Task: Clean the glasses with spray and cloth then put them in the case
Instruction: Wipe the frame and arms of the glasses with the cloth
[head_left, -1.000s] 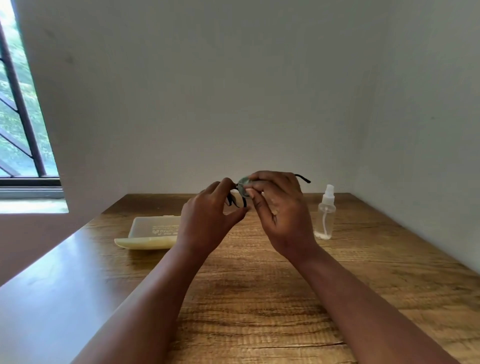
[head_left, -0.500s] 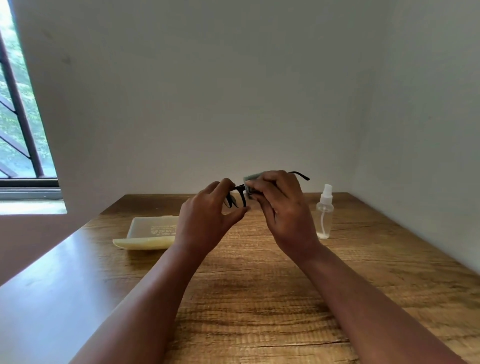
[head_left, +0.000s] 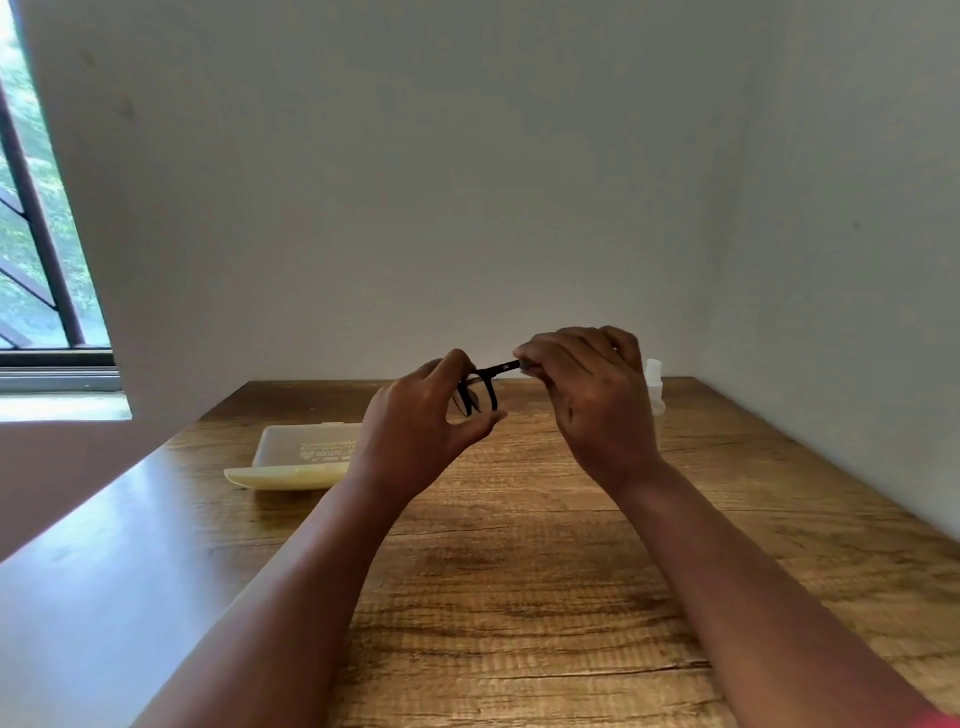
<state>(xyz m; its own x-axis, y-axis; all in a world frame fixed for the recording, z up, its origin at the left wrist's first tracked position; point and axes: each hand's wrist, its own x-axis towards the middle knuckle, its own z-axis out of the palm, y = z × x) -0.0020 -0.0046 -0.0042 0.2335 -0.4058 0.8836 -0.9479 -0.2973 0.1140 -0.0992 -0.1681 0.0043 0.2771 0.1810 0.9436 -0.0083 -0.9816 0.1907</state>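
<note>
Holding the glasses (head_left: 485, 387) up in both hands, above the far half of the desk (head_left: 519, 597), which I'm using as the landmark for everything.

Largest to smallest:
- Desk: one, wood grain, running to the back wall, with a second wall along its right edge.
- Case (head_left: 298, 457): one, pale yellow, lying open on the desk's far left part, just left of the left hand. Nothing in it as far as I can see.
- Left hand (head_left: 421, 431): fingers and thumb are curling loosely around the lens end of the frame, pinching it above the desk.
- Right hand (head_left: 592, 400): fingers are closing tight on the temple arm at its far end. A sliver of something pale is showing at the fingertips, probably the cloth, but I can't tell for sure.
- Spray bottle (head_left: 655, 387): one, clear with a white top, standing on the desk's far right, mostly hidden behind the right hand.
- Glasses: one pair, black frame, clear of the desk, one temple sticking out toward the right hand.

Progress, my read: the bottle is standing back on the desk and both hands are working the frame, so spraying is looking done and wiping is underway, likely on the temple now. Remaining: finishing the wipe, folding the temples, laying the glasses in the open case, closing it. Roughly mid-task.
</note>
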